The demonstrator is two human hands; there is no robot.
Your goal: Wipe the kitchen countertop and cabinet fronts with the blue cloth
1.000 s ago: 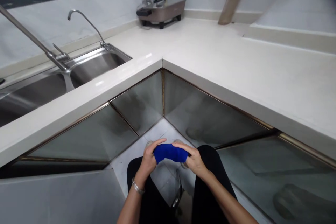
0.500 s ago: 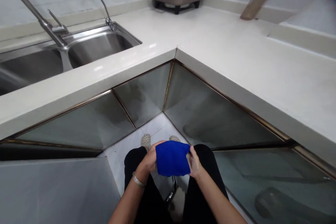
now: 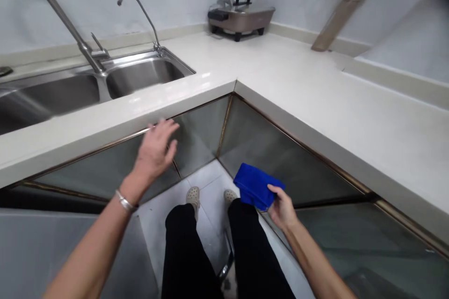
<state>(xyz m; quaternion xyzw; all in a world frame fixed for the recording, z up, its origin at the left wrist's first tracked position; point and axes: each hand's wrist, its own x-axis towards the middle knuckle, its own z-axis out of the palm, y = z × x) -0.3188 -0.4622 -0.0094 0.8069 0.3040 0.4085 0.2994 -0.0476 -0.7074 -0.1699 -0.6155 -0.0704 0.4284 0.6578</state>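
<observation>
A folded blue cloth (image 3: 255, 186) is pinched by its right side in my right hand (image 3: 282, 208), thumb on top, above my right knee and in front of the glass cabinet doors. My left hand (image 3: 157, 147) is raised and holds nothing, its fingers spread. It is in front of the counter edge on the sink side, and I cannot tell whether it touches the edge. A silver bracelet (image 3: 125, 201) circles my left wrist.
A pale L-shaped countertop (image 3: 315, 88) surrounds me. On the left is a double steel sink (image 3: 143, 74) with two faucets. An electric pan (image 3: 242, 21) stands in the corner, and a brown tube (image 3: 336, 21) leans on the right wall. Glass cabinet doors (image 3: 280, 149) run below.
My left hand has let go of the blue cloth and moved up and left toward the counter edge. My right hand has carried the cloth to the right. The view has tilted up.
</observation>
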